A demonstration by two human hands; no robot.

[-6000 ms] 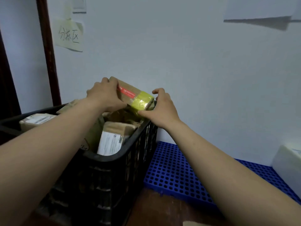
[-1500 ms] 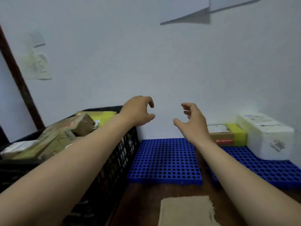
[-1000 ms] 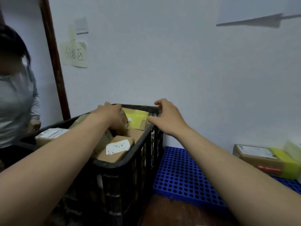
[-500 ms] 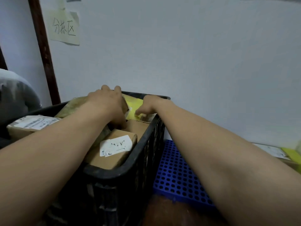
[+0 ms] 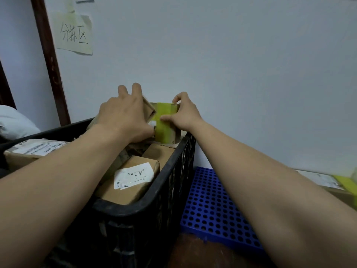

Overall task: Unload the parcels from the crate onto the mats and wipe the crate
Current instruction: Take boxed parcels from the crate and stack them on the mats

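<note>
A black plastic crate [image 5: 154, 198] stands at the left, holding several cardboard parcels. A brown parcel with yellow-green tape [image 5: 164, 122] is tilted up above the crate's far right corner. My left hand [image 5: 123, 117] grips its left side, fingers over the top. My right hand [image 5: 183, 113] pinches its right edge. Lower in the crate lie a brown box with a white label [image 5: 131, 180] and a labelled parcel [image 5: 32, 151] at the left. A blue perforated mat [image 5: 212, 207] lies right of the crate.
A parcel with yellow tape [image 5: 336, 182] rests on the mats at the right edge. A white wall stands close behind, with a handwritten paper note [image 5: 74, 33] and a dark door frame [image 5: 48, 60]. A person's grey sleeve [image 5: 13, 122] shows at far left. Brown floor [image 5: 202, 254] lies below.
Both hands have closed on the yellow-taped parcel and raised it, tilted, above the crate's far corner. Earlier they reached back from the mats into the crate.
</note>
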